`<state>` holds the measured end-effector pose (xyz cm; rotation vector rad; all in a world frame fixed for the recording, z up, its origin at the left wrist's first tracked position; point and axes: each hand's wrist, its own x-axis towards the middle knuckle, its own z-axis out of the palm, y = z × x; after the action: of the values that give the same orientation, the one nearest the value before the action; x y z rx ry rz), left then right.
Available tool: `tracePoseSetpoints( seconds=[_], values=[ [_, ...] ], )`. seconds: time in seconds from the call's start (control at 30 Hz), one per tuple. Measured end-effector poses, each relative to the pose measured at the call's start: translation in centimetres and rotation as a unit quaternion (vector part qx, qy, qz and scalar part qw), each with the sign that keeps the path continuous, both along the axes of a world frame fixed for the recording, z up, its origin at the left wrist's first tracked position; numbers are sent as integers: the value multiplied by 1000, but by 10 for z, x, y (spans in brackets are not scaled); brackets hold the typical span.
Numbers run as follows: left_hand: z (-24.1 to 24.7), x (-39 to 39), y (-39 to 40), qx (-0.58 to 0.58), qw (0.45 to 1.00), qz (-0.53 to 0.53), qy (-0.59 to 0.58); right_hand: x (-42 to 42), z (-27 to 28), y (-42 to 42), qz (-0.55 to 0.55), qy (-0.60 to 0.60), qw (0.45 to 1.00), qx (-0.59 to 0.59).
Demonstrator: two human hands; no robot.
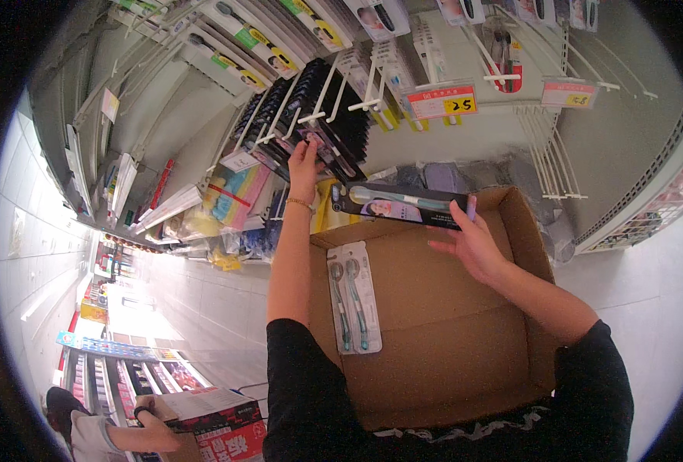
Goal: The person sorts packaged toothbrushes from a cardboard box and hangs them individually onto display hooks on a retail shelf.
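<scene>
My right hand [480, 248] grips one end of a black blister-carded toothbrush pack [399, 205], holding it nearly level above an open cardboard box [445, 323]. Up at the shelf, my left hand [304, 167] has its fingers on the edge of the front black toothbrush pack [333, 153] in a dense hanging row; the thumb's hold is partly hidden. Inside the box lies a clear twin toothbrush pack [354, 300] with green handles, against the left side. White metal display hooks [311, 117] stick out towards me just above my left hand.
Price tags [441, 104] hang from neighbouring hooks, and bare hooks [543, 156] project on the right. Bagged grey and purple goods [445, 176] lie behind the box. Lower left, another person's hand [154, 430] is at a red printed carton [226, 430].
</scene>
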<state>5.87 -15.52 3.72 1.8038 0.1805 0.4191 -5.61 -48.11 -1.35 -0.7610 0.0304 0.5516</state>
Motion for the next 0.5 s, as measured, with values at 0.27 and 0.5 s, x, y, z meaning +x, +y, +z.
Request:
tracePoseSetpoints(
  seconds=[0.27,0.5],
  values=[
    [-14,6,10,-29,996,63,-56,4,6,0,-6,-11,1000,-15],
    [-21,-21,17,-5,990,32,-135,6,3,7,-10,-17,999,-39]
  ],
)
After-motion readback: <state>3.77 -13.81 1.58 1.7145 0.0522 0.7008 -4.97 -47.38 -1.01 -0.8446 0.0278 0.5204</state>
